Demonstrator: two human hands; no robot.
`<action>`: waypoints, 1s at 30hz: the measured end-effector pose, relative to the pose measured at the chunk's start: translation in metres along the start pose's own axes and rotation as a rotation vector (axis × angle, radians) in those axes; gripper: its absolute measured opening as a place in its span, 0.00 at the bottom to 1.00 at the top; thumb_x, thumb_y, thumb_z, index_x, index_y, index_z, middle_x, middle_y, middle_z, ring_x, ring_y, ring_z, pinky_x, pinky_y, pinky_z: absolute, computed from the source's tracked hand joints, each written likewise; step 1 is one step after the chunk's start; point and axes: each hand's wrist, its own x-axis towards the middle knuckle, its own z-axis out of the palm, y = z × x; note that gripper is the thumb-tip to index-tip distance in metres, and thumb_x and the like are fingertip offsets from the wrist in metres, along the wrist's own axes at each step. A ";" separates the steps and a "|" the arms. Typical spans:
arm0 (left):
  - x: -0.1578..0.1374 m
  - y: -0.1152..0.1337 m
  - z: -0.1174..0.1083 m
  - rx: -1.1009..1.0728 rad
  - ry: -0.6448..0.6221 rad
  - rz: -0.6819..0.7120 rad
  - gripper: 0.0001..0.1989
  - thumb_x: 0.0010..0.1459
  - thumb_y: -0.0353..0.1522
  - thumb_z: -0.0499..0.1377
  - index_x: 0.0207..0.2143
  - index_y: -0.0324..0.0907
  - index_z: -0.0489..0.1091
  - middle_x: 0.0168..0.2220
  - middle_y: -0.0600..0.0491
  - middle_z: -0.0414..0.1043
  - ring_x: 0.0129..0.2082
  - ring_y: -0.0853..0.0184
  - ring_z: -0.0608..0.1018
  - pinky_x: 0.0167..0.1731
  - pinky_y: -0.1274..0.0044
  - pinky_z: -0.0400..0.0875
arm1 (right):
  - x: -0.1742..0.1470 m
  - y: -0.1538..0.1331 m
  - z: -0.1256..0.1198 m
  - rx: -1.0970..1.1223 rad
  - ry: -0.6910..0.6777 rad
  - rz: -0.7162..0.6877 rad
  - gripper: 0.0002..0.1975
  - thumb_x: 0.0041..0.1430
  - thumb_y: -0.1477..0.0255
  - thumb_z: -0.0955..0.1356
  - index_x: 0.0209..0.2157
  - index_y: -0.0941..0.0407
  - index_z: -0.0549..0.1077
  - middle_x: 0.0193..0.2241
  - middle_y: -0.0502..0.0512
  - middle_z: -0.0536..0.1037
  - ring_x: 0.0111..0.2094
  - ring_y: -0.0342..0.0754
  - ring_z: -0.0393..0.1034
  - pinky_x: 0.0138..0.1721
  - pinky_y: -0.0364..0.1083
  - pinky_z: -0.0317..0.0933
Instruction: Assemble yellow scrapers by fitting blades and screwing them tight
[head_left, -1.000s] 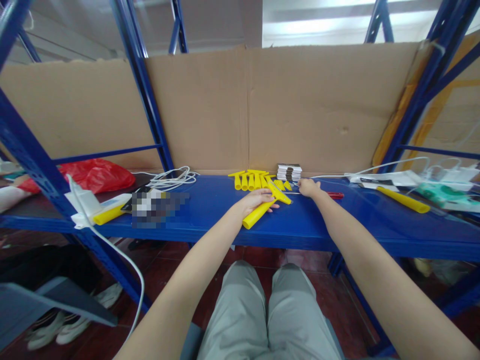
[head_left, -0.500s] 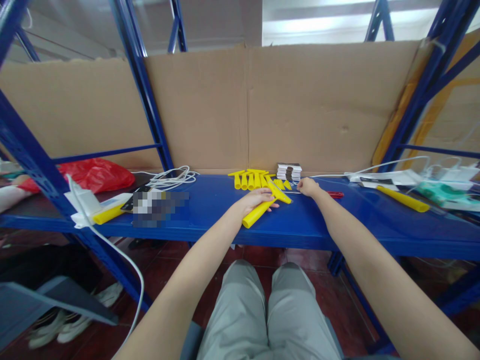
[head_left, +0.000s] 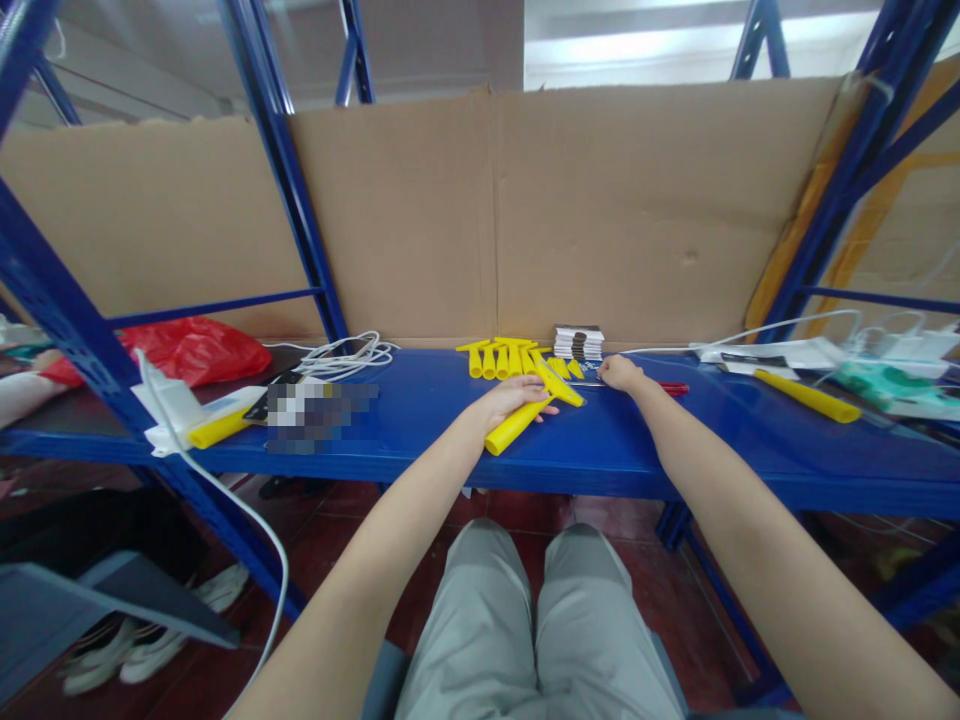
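Observation:
My left hand [head_left: 513,398] is wrapped round a yellow T-shaped plastic scraper-like tool [head_left: 510,430], its round handle slanting toward me and its wide head pointing away. To the right, my right hand [head_left: 619,372] is closed in a pinch low over the shelf, beside some small loose pieces [head_left: 590,369]. What its fingertips hold is hidden. A red-handled screwdriver [head_left: 675,388] lies by that hand, its thin metal shaft passing in front of the fingers. Behind my left hand, several matching yellow T-shaped tools [head_left: 489,362] lie in a row.
A stack of small white and black cards [head_left: 578,343] stands against the cardboard wall [head_left: 405,220]. White cables [head_left: 352,355] and a red plastic bag [head_left: 191,350] lie left. Another yellow tool [head_left: 810,396] rests at right. The blue shelf's front edge [head_left: 600,483] runs above my knees.
Almost nothing differs. My right hand has shifted very slightly to the right; my left hand keeps its hold on the yellow tool.

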 end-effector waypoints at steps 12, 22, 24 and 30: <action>0.001 0.000 0.000 0.051 0.003 0.015 0.22 0.55 0.19 0.58 0.53 0.34 0.63 0.42 0.42 0.74 0.26 0.68 0.80 0.21 0.81 0.70 | -0.004 -0.007 -0.002 -0.078 -0.036 -0.020 0.16 0.55 0.76 0.64 0.45 0.57 0.75 0.44 0.63 0.78 0.49 0.56 0.70 0.50 0.54 0.60; 0.005 -0.004 -0.003 0.085 0.041 0.030 0.21 0.55 0.19 0.58 0.52 0.34 0.64 0.40 0.43 0.74 0.25 0.70 0.78 0.20 0.81 0.69 | -0.001 -0.007 0.002 -0.088 -0.069 -0.050 0.14 0.57 0.77 0.62 0.42 0.58 0.75 0.44 0.64 0.78 0.50 0.58 0.70 0.53 0.59 0.57; 0.007 -0.005 -0.004 0.078 0.037 0.033 0.22 0.54 0.19 0.58 0.52 0.35 0.64 0.41 0.43 0.74 0.25 0.70 0.78 0.20 0.81 0.70 | -0.002 -0.007 0.000 -0.077 -0.073 -0.053 0.14 0.57 0.76 0.63 0.43 0.58 0.75 0.43 0.64 0.78 0.49 0.58 0.70 0.52 0.58 0.58; 0.009 -0.006 -0.005 0.060 0.039 0.036 0.22 0.54 0.19 0.58 0.52 0.36 0.64 0.40 0.45 0.75 0.25 0.70 0.78 0.20 0.82 0.69 | -0.005 -0.009 -0.004 -0.075 -0.084 -0.061 0.12 0.57 0.73 0.65 0.41 0.56 0.76 0.42 0.61 0.78 0.48 0.55 0.71 0.50 0.53 0.61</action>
